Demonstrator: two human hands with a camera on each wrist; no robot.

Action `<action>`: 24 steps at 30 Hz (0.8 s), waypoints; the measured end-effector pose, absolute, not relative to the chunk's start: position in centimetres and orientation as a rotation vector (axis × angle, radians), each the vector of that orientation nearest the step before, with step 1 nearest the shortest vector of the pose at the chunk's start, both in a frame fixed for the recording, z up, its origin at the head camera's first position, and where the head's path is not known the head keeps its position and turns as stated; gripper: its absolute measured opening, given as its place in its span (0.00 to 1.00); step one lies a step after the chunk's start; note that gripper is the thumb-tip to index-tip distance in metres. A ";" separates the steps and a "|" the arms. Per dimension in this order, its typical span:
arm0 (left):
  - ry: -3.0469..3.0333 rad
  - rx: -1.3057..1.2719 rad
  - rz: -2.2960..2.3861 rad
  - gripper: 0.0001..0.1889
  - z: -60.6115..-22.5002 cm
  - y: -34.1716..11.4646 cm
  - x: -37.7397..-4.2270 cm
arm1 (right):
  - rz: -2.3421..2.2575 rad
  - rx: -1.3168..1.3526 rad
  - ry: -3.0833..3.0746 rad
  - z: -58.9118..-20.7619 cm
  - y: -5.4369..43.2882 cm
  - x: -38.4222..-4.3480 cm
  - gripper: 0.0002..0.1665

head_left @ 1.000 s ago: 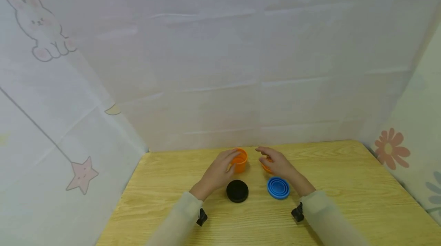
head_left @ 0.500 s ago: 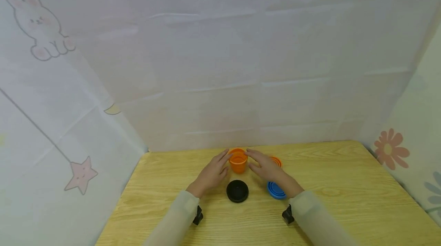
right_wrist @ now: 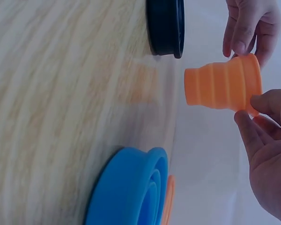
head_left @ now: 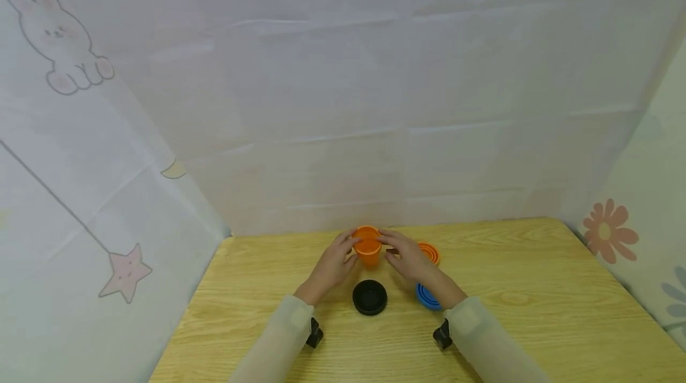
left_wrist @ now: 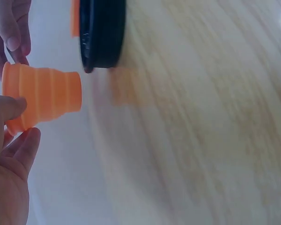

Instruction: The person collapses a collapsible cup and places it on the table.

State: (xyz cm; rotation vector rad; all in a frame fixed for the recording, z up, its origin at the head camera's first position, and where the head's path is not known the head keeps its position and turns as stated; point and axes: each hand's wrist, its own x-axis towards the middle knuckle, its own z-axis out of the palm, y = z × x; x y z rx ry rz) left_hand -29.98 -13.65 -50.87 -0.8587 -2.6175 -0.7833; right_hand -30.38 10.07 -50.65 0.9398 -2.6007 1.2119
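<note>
An orange collapsible cup (head_left: 368,247), extended to full height with stepped rings, is held slightly above the table between two hands. My left hand (head_left: 329,267) pinches its rim from the left, thumb and fingers on either side of the wall. On the opposite side my right hand (head_left: 411,262) pinches the same rim. The left wrist view shows the cup (left_wrist: 47,93) with its narrow base off the wood. Below it in the head view lies a flattened black collapsible cup (head_left: 370,298). A flattened blue one (head_left: 429,298) sits partly hidden under my right wrist.
A second orange cup (head_left: 431,253), collapsed into rings, lies behind my right hand, which partly covers it. The wooden table (head_left: 536,299) ends at a pale fabric backdrop (head_left: 321,103) at the rear.
Both hands have closed in on the extended orange cup, the right one coming from the collapsed orange cup. They now grip its rim and have raised it a little off the table.
</note>
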 end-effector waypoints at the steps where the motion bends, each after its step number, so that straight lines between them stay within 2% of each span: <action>1: -2.605 -0.860 -0.817 0.21 -50.7 -13.7 -29.9 | 1.233 0.936 -2.578 -50.5 10.1 -30.3 0.25; 12: -2.440 -0.929 -1.131 0.17 -49.1 -13.8 -28.1 | 1.342 0.953 -2.308 -48.9 10.6 -28.6 0.22; 24: -2.461 -0.829 -1.359 0.20 -46.9 -13.4 -23.7 | 1.455 0.969 -2.241 -47.6 11.6 -25.6 0.19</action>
